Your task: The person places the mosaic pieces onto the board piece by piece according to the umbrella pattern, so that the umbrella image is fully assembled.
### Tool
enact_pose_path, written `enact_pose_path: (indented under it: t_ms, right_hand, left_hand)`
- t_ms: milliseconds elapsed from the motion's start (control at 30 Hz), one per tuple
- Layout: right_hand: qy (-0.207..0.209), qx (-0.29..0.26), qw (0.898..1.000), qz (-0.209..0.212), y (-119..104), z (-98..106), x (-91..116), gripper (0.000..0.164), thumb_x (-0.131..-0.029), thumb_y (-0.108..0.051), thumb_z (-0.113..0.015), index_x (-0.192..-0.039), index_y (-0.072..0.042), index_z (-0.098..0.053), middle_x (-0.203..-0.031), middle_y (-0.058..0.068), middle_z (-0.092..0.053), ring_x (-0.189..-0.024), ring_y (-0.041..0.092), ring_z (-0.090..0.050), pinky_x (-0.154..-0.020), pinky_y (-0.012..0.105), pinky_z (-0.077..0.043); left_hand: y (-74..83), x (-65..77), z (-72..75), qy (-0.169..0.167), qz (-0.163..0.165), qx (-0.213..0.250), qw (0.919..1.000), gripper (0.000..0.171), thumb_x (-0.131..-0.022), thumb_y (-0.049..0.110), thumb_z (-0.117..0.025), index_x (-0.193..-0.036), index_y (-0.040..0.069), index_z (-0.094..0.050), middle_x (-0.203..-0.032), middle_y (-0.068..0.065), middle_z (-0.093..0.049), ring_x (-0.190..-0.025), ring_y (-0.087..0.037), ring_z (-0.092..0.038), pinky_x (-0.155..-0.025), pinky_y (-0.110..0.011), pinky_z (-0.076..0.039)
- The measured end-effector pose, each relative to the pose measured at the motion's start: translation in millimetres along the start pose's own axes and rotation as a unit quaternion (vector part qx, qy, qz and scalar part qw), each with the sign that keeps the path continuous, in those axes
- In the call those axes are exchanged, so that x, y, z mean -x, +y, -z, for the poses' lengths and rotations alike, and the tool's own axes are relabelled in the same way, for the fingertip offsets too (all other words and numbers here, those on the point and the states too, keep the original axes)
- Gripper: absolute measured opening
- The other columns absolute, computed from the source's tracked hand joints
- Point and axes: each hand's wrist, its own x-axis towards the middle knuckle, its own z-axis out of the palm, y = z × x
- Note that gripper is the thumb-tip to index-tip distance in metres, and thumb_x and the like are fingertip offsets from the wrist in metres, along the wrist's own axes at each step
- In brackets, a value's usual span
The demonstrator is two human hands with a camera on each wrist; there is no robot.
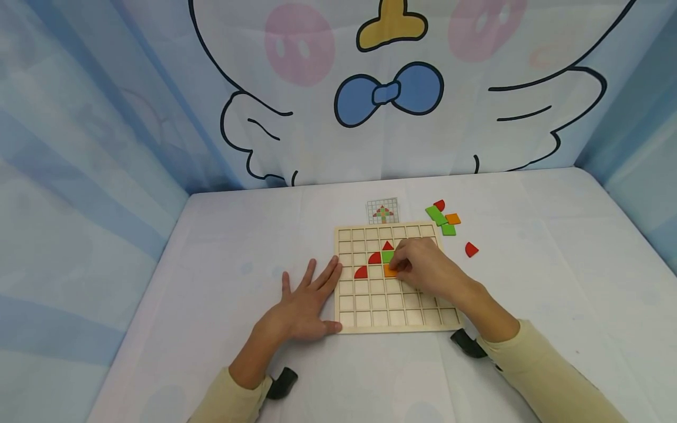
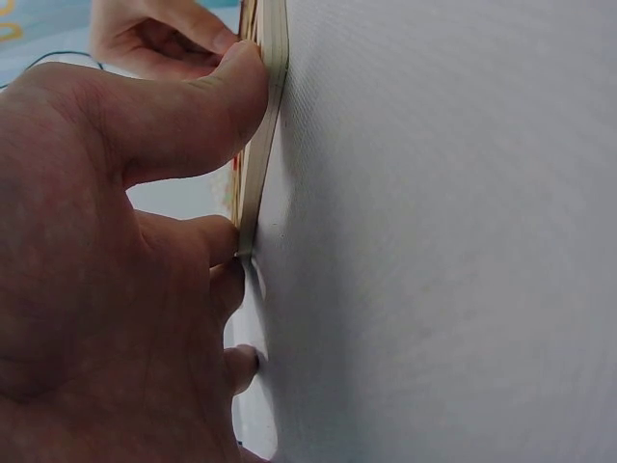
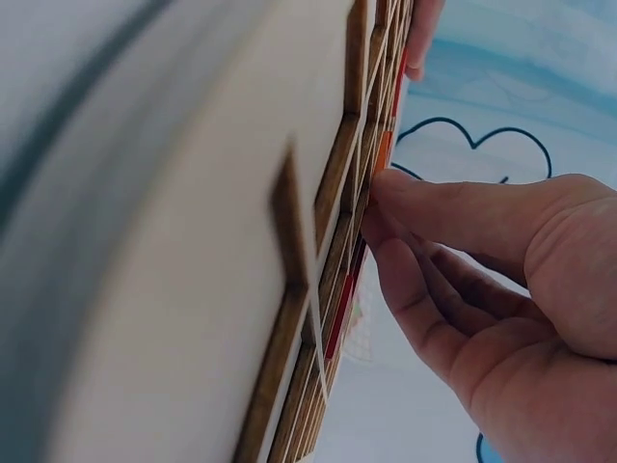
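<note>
A wooden grid board (image 1: 370,320) lies flat on the white-covered table. My left hand (image 1: 307,308) is spread beside it, with the thumb and some fingertips touching its left side. The curled fingers of my right hand (image 1: 425,264) pinch at an orange square tile (image 1: 389,271) in the grid, covering its right part. Above that tile sit a green square tile (image 1: 388,257) and a red triangle tile (image 1: 388,245). To its left are a red quarter-round tile (image 1: 361,272) and another red quarter-round tile (image 1: 375,258). The right hand hides the neighbouring cells in the head view.
A pattern card (image 1: 382,210) lies behind the board. Right of the card is a loose group with green tiles (image 1: 436,215), an orange tile (image 1: 452,218) and a red tile (image 1: 440,205). A single red quarter-round tile (image 1: 471,249) lies nearer. A printed curtain (image 1: 391,147) hangs behind the table.
</note>
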Motion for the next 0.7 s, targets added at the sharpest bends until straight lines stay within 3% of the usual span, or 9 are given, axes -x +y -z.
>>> enact_pose_path:
  t_ms: [433,700]
  right_hand:
    - [0.007,-0.006,1.000,-0.008,2,4,2,0.016,-0.084,0.004,-0.079,-0.094,-0.008,-0.083,-0.092,0.000,-0.075,-0.089,0.018,-0.068,-0.080,0.034,-0.060]
    - [0.009,-0.003,0.999,-0.039,6,13,2,0.015,-0.088,0.000,-0.078,-0.100,-0.007,-0.083,-0.096,0.002,-0.076,-0.086,0.017,-0.065,-0.079,0.033,-0.056]
  left_hand:
    - [0.8,0.6,0.0,0.001,0.002,0.000,1.0000,0.106,-0.088,0.046,-0.076,-0.169,0.025,-0.011,-0.177,0.010,-0.001,-0.164,-0.033,0.005,-0.118,-0.080,0.002]
    - [0.1,0.3,-0.9,0.003,0.002,-0.003,1.0000,0.106,-0.088,0.047,-0.076,-0.169,0.025,-0.012,-0.177,0.010,0.000,-0.164,-0.032,0.005,-0.118,-0.080,0.002]
